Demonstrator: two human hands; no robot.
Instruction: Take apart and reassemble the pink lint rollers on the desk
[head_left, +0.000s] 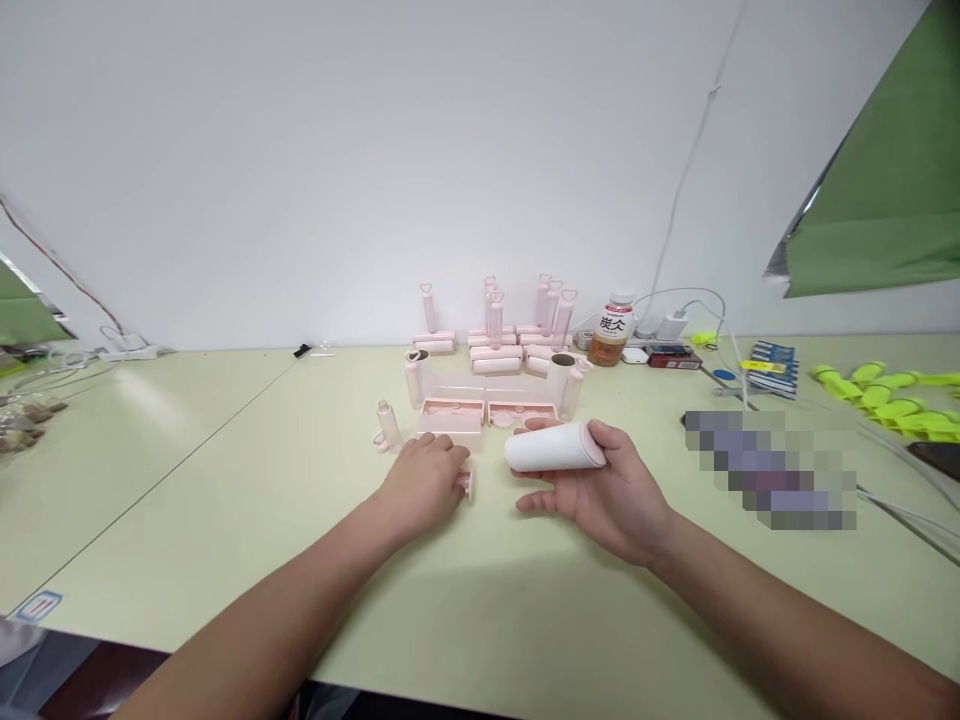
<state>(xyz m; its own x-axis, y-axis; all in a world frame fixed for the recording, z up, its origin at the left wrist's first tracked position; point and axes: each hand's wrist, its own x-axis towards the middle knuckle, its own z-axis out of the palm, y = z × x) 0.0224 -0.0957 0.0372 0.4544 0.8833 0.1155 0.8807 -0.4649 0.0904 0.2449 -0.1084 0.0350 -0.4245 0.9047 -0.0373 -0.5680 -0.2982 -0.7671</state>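
My right hand [611, 495] is closed round a white roll [551, 448] with a pale pink end, held tilted above the table. The thumb presses on the pink end. My left hand [424, 485] rests low over the table, fingers curled down round a small pink plastic part [468, 484], mostly hidden by them. Left of that hand stands a small clear pink bottle [387, 425] with a pink ring-shaped cap [379, 440] beside it. Just beyond both hands lie open pink cases [454, 410] with lids spread out.
Several pink cases with white rolls [496, 362] and upright pink bottles with heart-shaped tops [564, 318] line the wall. A labelled jar [611, 328], a charger [671, 325] with cables, and yellow-green plastic pieces [892, 395] are on the right. A blurred patch [772, 475] lies nearer.
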